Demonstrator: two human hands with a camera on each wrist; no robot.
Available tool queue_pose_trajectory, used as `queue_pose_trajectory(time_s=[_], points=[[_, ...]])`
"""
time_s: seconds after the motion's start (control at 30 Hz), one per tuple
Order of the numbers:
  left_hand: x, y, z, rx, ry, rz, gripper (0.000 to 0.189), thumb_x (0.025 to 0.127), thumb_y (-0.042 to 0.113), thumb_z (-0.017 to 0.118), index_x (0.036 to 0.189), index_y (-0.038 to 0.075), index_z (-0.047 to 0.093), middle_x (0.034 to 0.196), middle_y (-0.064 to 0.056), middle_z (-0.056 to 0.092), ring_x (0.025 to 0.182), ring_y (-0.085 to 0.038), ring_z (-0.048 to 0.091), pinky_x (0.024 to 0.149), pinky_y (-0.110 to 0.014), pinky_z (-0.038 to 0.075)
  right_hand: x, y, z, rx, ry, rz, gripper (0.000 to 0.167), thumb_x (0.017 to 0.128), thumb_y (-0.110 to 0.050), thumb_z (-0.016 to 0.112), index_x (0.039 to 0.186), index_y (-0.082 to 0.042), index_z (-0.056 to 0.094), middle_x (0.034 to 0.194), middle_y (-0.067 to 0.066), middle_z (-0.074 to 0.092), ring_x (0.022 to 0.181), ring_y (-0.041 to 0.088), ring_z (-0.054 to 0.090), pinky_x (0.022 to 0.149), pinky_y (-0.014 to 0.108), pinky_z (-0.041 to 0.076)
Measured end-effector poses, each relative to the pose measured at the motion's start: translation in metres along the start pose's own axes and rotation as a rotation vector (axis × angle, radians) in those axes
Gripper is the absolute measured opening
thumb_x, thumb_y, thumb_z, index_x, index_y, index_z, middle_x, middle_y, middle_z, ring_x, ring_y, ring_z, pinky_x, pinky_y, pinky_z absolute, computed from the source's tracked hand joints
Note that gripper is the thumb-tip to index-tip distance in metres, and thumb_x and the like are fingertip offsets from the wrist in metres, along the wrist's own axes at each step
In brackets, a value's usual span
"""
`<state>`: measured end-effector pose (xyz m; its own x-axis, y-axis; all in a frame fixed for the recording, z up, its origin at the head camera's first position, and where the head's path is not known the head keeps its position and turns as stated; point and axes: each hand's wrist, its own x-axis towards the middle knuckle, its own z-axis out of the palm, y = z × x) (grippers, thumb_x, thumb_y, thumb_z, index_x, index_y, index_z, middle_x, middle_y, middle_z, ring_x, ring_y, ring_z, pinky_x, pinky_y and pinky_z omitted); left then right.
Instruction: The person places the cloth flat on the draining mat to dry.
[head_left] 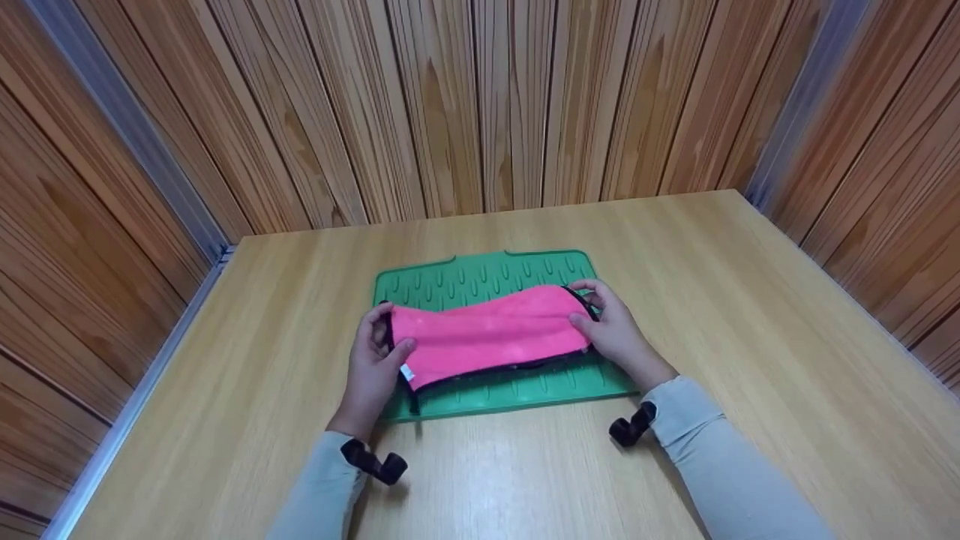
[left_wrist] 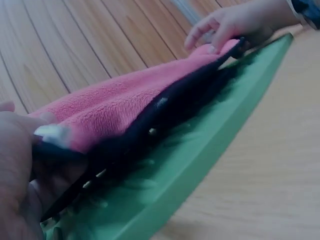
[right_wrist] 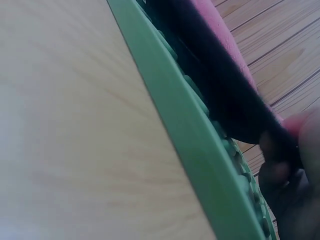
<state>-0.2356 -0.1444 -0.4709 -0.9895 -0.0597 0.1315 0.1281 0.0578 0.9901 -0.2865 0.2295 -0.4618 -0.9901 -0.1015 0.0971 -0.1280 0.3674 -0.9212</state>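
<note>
Wood-grained panelling covers three walls (head_left: 514, 97) around me, its long dark grooves running between the planks, with two smooth grey metal posts (head_left: 806, 105) at the corners. One table (head_left: 247, 352), pale and finely grained, fills the space between; its far edge meets the back wall. Between its left and right edges, well apart from the far edge, lies one green mat (head_left: 525, 268), roughly rectangular, studded with raised, elongated drops and stepped along its far side. Over that mat I hold one cloth (head_left: 491, 334), an oblong of fleecy pink with dark edging and a dark underside. It hides the mat's middle, and I can't tell whether its sagging part touches the drops. Two pale sleeves (head_left: 731, 457) reach in across the table's near part.

My two hands grip opposite ends of the cloth. The left hand (head_left: 371, 373) has its thumb on the pink face and its bent fingers behind the edging; the right hand (head_left: 619, 334) pinches the other end likewise. How close thumb and fingers come behind the fabric, I can't tell. Two black wrist pieces (head_left: 375, 461) sit at my cuffs. Smallest is one white label (head_left: 406, 372), by the cloth's near left corner, just beside my left thumb.
</note>
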Motion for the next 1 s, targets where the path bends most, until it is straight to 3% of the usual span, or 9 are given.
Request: queue_pose_trajectory(time_s=[0.07, 0.17, 0.3, 0.4, 0.53, 0.63, 0.73, 0.87, 1.0], points=[[0.0, 0.0, -0.002, -0.021, 0.001, -0.019, 0.065, 0.111, -0.005, 0.062, 0.169, 0.01, 0.039, 0.181, -0.017, 0.043, 0.156, -0.034, 0.056, 0.104, -0.014, 0.058, -0.002, 0.0, 0.0, 0.029, 0.003, -0.011, 0.049, 0.11, 0.001, 0.066, 0.156, -0.002, 0.051, 0.132, 0.025, 0.068, 0.093, 0.018, 0.066, 0.076, 0.018, 0.055], [0.001, 0.0, -0.005, 0.022, 0.001, -0.055, 0.066, 0.11, -0.005, 0.064, 0.169, 0.012, 0.042, 0.18, -0.014, 0.045, 0.157, -0.034, 0.055, 0.108, -0.019, 0.059, -0.005, 0.002, 0.0, 0.035, -0.009, -0.023, 0.049, 0.108, 0.002, 0.068, 0.154, 0.001, 0.051, 0.121, 0.021, 0.069, 0.081, 0.01, 0.063, 0.072, 0.019, 0.054], [0.003, -0.003, -0.008, 0.137, -0.01, -0.073, 0.066, 0.109, -0.004, 0.066, 0.169, 0.016, 0.046, 0.178, -0.013, 0.047, 0.16, -0.035, 0.053, 0.124, -0.041, 0.055, -0.008, 0.004, -0.003, -0.037, -0.068, -0.03, 0.05, 0.106, 0.0, 0.07, 0.152, 0.001, 0.052, 0.111, 0.014, 0.065, 0.069, 0.008, 0.053, 0.068, 0.019, 0.05], [0.004, -0.004, -0.011, 0.232, -0.033, -0.09, 0.067, 0.109, -0.002, 0.067, 0.17, 0.018, 0.045, 0.177, -0.016, 0.048, 0.156, -0.038, 0.055, 0.128, -0.055, 0.051, -0.01, 0.004, -0.006, -0.109, -0.133, -0.028, 0.051, 0.106, -0.004, 0.071, 0.154, -0.004, 0.052, 0.111, 0.014, 0.062, 0.064, 0.009, 0.045, 0.064, 0.02, 0.046], [0.007, -0.001, -0.016, 0.276, -0.095, -0.141, 0.078, 0.109, -0.002, 0.067, 0.175, 0.024, 0.036, 0.181, -0.017, 0.042, 0.156, -0.039, 0.055, 0.125, -0.056, 0.053, -0.011, 0.002, -0.013, -0.169, -0.229, -0.01, 0.058, 0.106, -0.008, 0.071, 0.16, -0.011, 0.047, 0.123, 0.022, 0.062, 0.075, 0.015, 0.056, 0.07, 0.022, 0.049], [0.008, 0.002, -0.019, 0.217, -0.148, -0.196, 0.091, 0.107, -0.004, 0.067, 0.179, 0.029, 0.023, 0.184, -0.018, 0.035, 0.159, -0.041, 0.051, 0.125, -0.056, 0.053, -0.012, 0.001, -0.017, -0.171, -0.298, 0.012, 0.069, 0.107, -0.011, 0.07, 0.167, -0.015, 0.038, 0.14, 0.029, 0.064, 0.095, 0.02, 0.068, 0.083, 0.024, 0.055], [0.01, 0.005, -0.021, 0.152, -0.174, -0.262, 0.096, 0.109, 0.001, 0.065, 0.181, 0.033, 0.011, 0.182, -0.022, 0.035, 0.156, -0.042, 0.053, 0.126, -0.056, 0.052, -0.01, 0.0, -0.019, -0.147, -0.341, 0.034, 0.077, 0.108, -0.013, 0.069, 0.174, -0.016, 0.028, 0.151, 0.032, 0.063, 0.109, 0.024, 0.072, 0.096, 0.029, 0.056], [0.015, 0.012, -0.02, 0.138, -0.129, -0.332, 0.086, 0.116, 0.023, 0.055, 0.182, 0.035, 0.002, 0.175, -0.025, 0.045, 0.149, -0.04, 0.056, 0.128, -0.059, 0.045, -0.003, -0.005, -0.017, -0.14, -0.292, 0.079, 0.076, 0.111, -0.021, 0.067, 0.176, -0.014, 0.027, 0.144, 0.028, 0.064, 0.112, 0.025, 0.066, 0.104, 0.036, 0.051], [0.024, 0.021, -0.016, 0.159, -0.054, -0.434, 0.078, 0.119, 0.047, 0.044, 0.182, 0.035, -0.001, 0.185, -0.021, 0.028, 0.163, -0.04, 0.039, 0.137, -0.071, 0.026, 0.009, -0.009, -0.008, -0.141, -0.157, 0.13, 0.067, 0.113, -0.028, 0.065, 0.171, -0.008, 0.04, 0.13, 0.021, 0.068, 0.107, 0.021, 0.062, 0.097, 0.033, 0.051]])
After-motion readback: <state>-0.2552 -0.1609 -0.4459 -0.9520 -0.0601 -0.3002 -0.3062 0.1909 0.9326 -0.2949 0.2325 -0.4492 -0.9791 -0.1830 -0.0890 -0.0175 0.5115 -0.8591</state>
